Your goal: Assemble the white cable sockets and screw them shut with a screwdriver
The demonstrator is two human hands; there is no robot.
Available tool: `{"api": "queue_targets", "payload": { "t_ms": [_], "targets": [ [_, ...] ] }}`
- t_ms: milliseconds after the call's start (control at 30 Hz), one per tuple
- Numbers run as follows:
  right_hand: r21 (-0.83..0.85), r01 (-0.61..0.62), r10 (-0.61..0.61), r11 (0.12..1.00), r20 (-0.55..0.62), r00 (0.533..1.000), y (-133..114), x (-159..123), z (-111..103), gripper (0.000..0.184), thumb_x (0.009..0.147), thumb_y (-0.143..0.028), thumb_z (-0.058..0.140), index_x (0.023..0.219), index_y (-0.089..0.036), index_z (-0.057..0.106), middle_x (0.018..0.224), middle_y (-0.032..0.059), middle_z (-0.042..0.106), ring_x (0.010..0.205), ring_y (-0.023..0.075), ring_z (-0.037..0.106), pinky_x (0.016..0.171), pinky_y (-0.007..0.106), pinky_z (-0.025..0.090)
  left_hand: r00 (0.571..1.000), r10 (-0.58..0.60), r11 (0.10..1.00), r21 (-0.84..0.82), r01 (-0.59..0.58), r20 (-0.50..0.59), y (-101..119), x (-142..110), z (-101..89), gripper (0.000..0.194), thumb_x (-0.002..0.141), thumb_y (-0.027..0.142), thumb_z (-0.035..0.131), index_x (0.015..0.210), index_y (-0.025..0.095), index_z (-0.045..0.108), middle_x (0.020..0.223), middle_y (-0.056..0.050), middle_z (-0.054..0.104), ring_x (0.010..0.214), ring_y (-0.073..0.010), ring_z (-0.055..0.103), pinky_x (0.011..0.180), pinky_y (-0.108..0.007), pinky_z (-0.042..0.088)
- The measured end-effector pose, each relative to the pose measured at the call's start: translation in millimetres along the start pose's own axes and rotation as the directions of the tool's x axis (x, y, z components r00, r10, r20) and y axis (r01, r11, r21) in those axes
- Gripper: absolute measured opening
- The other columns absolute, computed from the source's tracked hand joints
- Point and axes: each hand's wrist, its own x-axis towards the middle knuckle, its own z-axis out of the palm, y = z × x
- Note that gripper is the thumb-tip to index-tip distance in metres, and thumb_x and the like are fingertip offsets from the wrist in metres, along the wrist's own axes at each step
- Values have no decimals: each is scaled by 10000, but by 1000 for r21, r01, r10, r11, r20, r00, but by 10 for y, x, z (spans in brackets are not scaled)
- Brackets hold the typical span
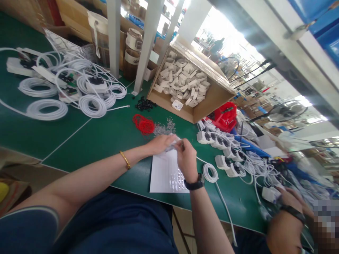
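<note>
Grip of both hands is closed on a piece of clear film point(167, 147), above the white sheet point(161, 176).

Right hand point(187, 158) pinches the film with bent fingers, and left hand point(161, 144) holds it from the other side; the fingertips are partly hidden, so I cannot tell what is inside. The sheet lies on the green worktop point(111, 135), below the hands. Near the right hand, a white cable point(200, 159) leads to a coil point(206, 173). In my judgement, this piece is halfway: the film is not yet put down. White adapters point(203, 137) lie grouped farther right; whether these are finished, I cannot say.
</note>
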Motion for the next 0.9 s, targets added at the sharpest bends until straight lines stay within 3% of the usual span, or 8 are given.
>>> {"api": "queue_targets", "payload": {
  "t_ms": [133,300,700,900],
  "targets": [
    [28,-18,19,999,-31,999,-5,-31,-4,67,791,-176,548,749,-199,501,719,-7,558,636,143,500,633,268,395,992,-74,991,-107,85,103,-22,-6,-11,664,840,673,204,650,138,548,526,-22,534,421,-95,427,391,-199,292],
    [5,59,-58,998,-57,997,-1,-70,11,64,804,-153,498,805,-204,537,820,24,588,761,168,539,697,284,422,986,-96,976,-179,120,139,-21,-6,-21,647,808,707,265,632,142,525,533,-12,518,410,-81,408,357,-190,278],
    [34,-84,85,996,-45,995,-18,-4,52,79,730,-125,527,703,-192,497,658,-14,564,579,132,487,600,258,385,985,-130,977,-152,146,111,-88,33,-40,655,814,695,288,633,133,573,497,-10,528,379,-85,398,365,-203,249],
    [48,-100,101,994,-25,995,-46,21,70,80,730,-127,532,702,-189,491,656,-18,554,589,133,484,607,259,377,997,-78,988,-128,81,30,-59,72,-87,546,805,621,422,575,145,557,518,2,529,496,-94,447,459,-192,300]
  ]
}}
